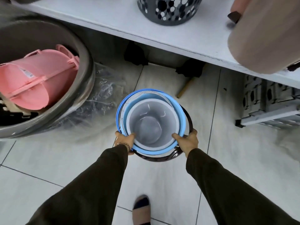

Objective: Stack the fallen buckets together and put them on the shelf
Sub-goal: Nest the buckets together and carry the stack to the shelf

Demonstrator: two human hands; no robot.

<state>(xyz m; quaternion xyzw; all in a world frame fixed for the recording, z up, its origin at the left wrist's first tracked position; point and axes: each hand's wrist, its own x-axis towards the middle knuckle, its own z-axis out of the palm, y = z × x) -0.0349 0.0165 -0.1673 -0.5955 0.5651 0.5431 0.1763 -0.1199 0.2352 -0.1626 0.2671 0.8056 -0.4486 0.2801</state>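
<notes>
A nested stack of buckets (152,124) is held upright above the tiled floor, in the middle of the head view. A grey-white bucket sits innermost, light blue ones surround it, and a dark brown one (188,120) is outermost. My left hand (124,141) grips the near-left rim with its thumb inside. On the near-right rim, my right hand (188,142) is closed the same way. The white shelf (113,21) runs across the top of the view, just beyond the stack.
On the shelf stand a dotted grey basket (168,10) and a beige bin (266,38) at the right. A big grey tub (84,62) holding a pink bucket (37,80) stands at the left with plastic wrap beside it. Grey crates (267,103) sit under the shelf at right. My foot (141,208) is below.
</notes>
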